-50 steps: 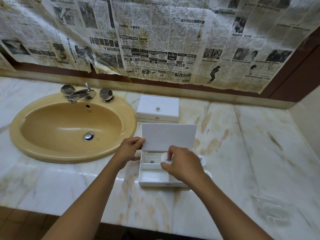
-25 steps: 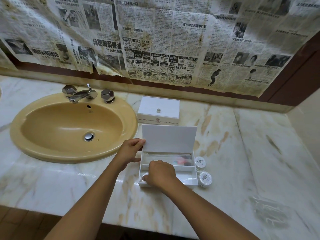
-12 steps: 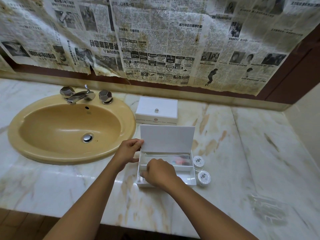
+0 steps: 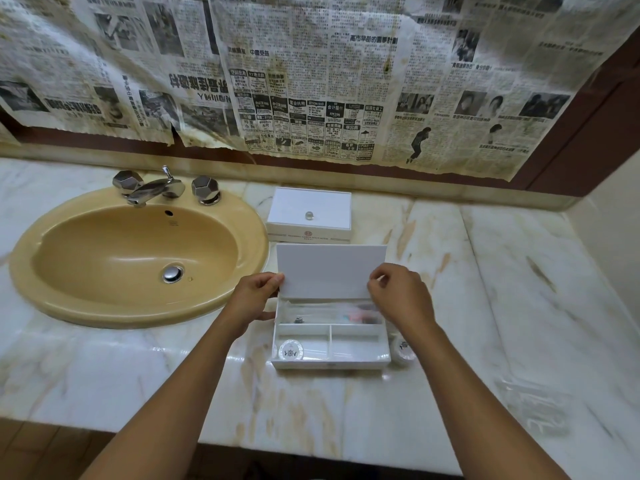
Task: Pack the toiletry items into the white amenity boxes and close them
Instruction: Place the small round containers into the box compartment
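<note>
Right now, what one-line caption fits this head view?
Both hands, left hand and right hand, hold the raised lid of an open amenity box beside the sink.

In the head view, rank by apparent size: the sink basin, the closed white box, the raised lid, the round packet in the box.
1. sink basin
2. raised lid and closed white box: look alike; the lid is nearer, so unranked
3. round packet
</note>
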The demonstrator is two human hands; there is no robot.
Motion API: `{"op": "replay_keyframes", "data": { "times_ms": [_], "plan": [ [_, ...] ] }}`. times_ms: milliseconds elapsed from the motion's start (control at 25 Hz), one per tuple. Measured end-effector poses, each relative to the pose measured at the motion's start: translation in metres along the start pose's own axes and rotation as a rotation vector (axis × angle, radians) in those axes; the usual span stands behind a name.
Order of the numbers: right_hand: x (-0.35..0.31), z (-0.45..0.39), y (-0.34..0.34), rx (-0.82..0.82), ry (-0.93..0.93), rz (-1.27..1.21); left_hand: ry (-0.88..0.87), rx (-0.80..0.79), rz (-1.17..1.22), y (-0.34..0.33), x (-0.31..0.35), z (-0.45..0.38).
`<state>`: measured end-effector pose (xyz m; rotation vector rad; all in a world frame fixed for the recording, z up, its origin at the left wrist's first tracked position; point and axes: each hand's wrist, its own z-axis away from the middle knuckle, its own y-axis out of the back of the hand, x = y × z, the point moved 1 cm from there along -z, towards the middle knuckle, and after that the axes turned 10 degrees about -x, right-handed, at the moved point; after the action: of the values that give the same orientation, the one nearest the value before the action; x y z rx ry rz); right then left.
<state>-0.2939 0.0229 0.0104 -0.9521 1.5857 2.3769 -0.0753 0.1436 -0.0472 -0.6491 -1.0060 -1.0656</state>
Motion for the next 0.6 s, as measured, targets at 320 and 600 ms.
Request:
{"op": "replay_keyframes", "data": {
  "times_ms": [320,600],
  "plan": [
    [0.063,-0.013,-0.019,-0.197,-0.109,0.230,0.006,0.000,-0.015,0.000,0.001,-0.002],
    [0.071,-0.012,-0.030,-0.232,-0.118,0.244,0.007,0.002,-0.011,0.001,0.001,-0.001]
  ]
}}
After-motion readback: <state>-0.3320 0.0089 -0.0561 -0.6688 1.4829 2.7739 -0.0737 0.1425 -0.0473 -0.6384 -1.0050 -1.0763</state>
